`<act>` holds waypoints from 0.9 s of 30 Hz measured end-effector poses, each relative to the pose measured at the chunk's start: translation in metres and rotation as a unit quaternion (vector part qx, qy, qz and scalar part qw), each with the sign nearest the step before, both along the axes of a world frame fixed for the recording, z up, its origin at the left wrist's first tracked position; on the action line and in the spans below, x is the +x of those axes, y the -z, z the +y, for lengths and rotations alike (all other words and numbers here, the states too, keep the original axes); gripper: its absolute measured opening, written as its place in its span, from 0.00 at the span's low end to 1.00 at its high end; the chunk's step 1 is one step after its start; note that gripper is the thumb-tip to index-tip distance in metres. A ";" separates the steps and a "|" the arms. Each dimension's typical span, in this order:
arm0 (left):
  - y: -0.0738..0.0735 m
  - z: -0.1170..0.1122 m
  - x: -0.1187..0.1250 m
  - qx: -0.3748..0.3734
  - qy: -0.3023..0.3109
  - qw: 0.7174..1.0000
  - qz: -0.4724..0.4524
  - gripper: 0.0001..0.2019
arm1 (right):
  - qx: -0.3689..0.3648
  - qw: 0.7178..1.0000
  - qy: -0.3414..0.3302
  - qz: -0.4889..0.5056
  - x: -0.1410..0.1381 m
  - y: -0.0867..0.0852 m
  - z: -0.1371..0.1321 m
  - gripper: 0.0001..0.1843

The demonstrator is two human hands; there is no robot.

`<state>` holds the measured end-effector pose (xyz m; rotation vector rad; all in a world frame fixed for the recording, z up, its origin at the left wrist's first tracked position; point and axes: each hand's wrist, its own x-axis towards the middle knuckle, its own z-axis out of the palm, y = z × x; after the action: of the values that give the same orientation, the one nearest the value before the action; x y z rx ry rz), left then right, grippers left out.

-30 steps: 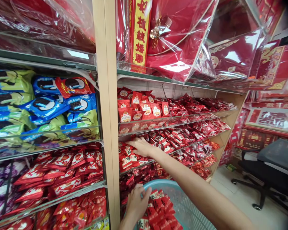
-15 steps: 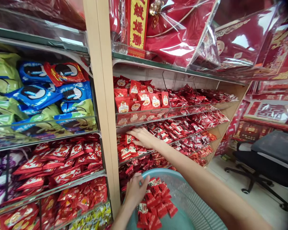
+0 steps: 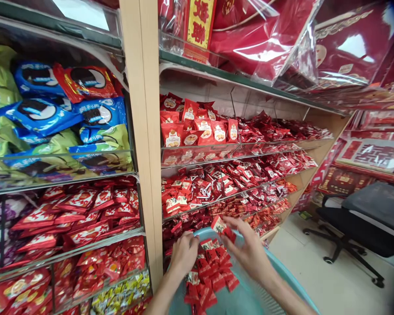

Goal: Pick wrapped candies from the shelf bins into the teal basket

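Observation:
My right hand [image 3: 248, 247] is closed on a small red candy packet [image 3: 223, 228] with a cream label, held above the far side of a teal plastic basket [image 3: 282, 262]. My left hand [image 3: 184, 251] curls over the basket's rim at the left. Inside the basket lies a heap of the same red candy packets [image 3: 210, 271], close beside my left hand. More red packets with cream labels [image 3: 177, 199] fill the shelf compartment beyond, behind the clear front strip.
Left of a wooden post [image 3: 147, 131] are blue and green cookie packs [image 3: 39, 116] and red snack packs [image 3: 85, 210]. Red cookie bags [image 3: 205, 127] stand on the upper right shelf. A black office chair [image 3: 364, 218] is on the floor at right.
My right hand has drawn back from the shelf to above the basket, bringing a red candy packet. My left hand stays at the rim. The view has shifted slightly.

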<state>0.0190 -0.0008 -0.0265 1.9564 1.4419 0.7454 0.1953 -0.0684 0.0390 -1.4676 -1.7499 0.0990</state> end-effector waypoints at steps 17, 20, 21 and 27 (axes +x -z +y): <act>-0.003 -0.002 0.004 0.004 0.010 1.000 0.005 0.19 | -0.169 0.966 0.045 -0.191 -0.093 0.113 -0.011 0.13; -0.003 -0.002 0.001 0.004 0.009 1.000 0.004 0.19 | -0.175 0.961 0.036 -0.209 -0.095 0.117 -0.008 0.14; -0.003 -0.002 0.001 0.003 0.009 1.000 0.003 0.19 | -0.175 0.960 0.035 -0.216 -0.096 0.118 -0.007 0.14; -0.001 0.001 0.003 -0.002 0.010 1.000 0.003 0.17 | -0.151 0.959 0.042 -0.237 -0.092 0.123 0.000 0.14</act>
<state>0.0221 -0.0002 -0.0257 1.9675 1.4238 0.7278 0.1031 -0.0689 -0.0844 -1.9045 -2.1180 -0.0362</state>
